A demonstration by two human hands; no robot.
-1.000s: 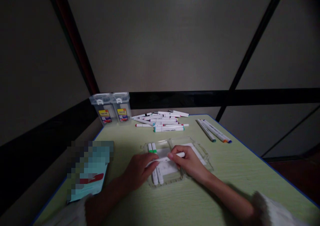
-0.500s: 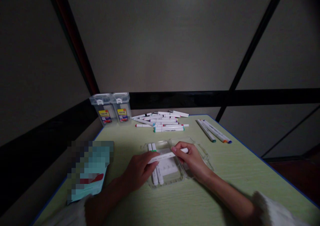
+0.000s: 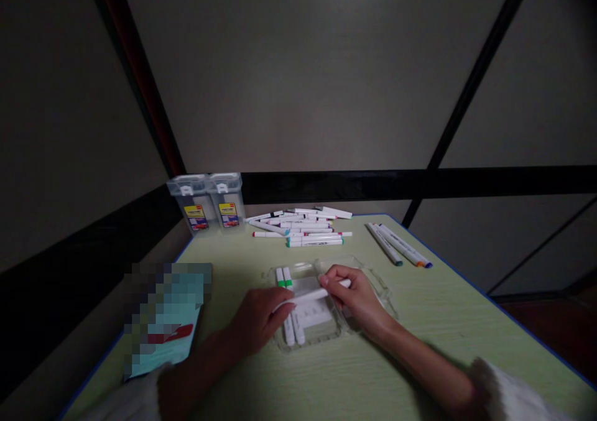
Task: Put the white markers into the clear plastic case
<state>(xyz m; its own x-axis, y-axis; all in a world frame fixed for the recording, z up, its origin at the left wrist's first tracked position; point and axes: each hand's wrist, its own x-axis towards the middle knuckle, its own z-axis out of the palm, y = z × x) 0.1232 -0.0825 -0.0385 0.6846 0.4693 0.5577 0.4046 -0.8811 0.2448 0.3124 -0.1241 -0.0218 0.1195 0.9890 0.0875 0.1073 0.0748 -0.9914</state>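
A white marker (image 3: pixel 310 296) is held level between my two hands, above an opened clear plastic case (image 3: pixel 321 342). My left hand (image 3: pixel 265 312) pinches its left end, and my right hand (image 3: pixel 352 290) grips it near the right end. Under it, two white markers with green bands (image 3: pixel 288 282) lie side by side in the left half of the case, partly covered by my left fingers. A white paper insert (image 3: pixel 314 314) shows in the same half. The right half of the case is partly hidden behind my right hand.
Behind the case lies a loose pile of white markers (image 3: pixel 308 225) with coloured ends. Several more markers (image 3: pixel 403 245) rest at the right edge of the table (image 3: pixel 420 346). Two lidded clear boxes (image 3: pixel 208 202) stand at the back left. A teal packet (image 3: pixel 170 321), partly pixelated, lies at left.
The marker between my hands has rolled or turned slightly, so its printing no longer shows, and its left part sits a little lower. My hands have barely moved.
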